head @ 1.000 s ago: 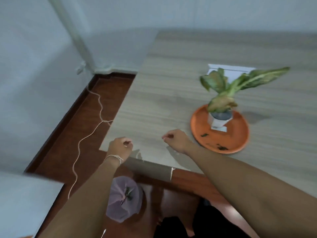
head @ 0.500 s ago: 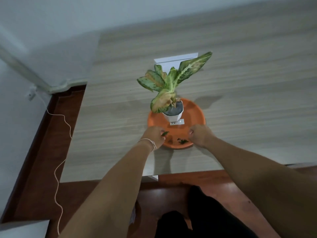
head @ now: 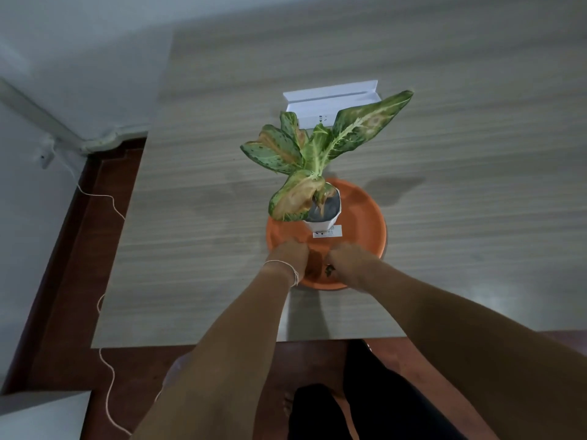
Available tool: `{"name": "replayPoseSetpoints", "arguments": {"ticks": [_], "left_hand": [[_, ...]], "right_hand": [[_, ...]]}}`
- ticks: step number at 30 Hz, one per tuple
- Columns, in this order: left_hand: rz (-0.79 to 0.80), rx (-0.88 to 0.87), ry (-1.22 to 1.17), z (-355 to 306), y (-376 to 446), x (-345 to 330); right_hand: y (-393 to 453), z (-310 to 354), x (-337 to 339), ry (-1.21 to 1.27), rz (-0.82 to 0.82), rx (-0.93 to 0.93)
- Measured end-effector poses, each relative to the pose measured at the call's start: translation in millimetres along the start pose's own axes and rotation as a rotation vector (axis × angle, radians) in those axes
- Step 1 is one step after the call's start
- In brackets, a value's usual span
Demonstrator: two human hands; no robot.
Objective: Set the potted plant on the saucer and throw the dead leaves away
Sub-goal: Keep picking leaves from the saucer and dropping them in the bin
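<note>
A white pot [head: 327, 217] with a green and yellowed leafy plant [head: 314, 150] stands upright on the orange saucer [head: 365, 214], on the wooden table. Both my hands rest on the saucer's near part, backs toward the camera. My left hand [head: 290, 254], with a thread around the wrist, has its fingers curled down onto the saucer; what they hold is hidden. My right hand [head: 347, 258] is curled beside a small dark dead leaf [head: 329, 269], with its fingertips pinched on it.
A white folded card [head: 330, 103] lies on the table [head: 197, 249] behind the plant. The table's near edge runs just below my forearms. A thin white cord [head: 109, 373] trails over the brown floor at left, near a white box [head: 41, 414].
The view swung from the table's left corner to the plant. Both hands moved from the table edge onto the saucer and drew closer together over the leaf bits.
</note>
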State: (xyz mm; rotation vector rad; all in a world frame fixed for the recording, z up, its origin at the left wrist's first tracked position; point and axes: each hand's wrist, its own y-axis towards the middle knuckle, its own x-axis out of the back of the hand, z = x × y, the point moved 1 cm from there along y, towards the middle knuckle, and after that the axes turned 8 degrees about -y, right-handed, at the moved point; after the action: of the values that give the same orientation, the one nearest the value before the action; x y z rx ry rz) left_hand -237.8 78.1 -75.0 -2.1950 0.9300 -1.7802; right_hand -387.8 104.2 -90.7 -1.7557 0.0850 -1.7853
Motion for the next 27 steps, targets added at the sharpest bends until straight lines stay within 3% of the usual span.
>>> {"name": "replayPoseSetpoints", "arguments": {"ticks": [8, 12, 17, 22, 27], "left_hand": [[-0.001, 0.081, -0.131, 11, 23, -19], [-0.081, 0.072, -0.284, 6, 7, -4], [-0.228, 0.15, -0.508, 20, -6, 7], [-0.371, 0.277, -0.701, 60, -47, 19], [-0.484, 0.4, -0.849, 115, -112, 17]], "right_hand": [[-2, -4, -12, 0.146, -0.031, 0.009], [-2, -13, -11, 0.277, -0.051, -0.128], [-4, -14, 1, 0.447, -0.241, -0.285], [5, 27, 15, 0.497, -0.309, -0.232], [26, 109, 30, 0.504, -0.28, -0.105]]}}
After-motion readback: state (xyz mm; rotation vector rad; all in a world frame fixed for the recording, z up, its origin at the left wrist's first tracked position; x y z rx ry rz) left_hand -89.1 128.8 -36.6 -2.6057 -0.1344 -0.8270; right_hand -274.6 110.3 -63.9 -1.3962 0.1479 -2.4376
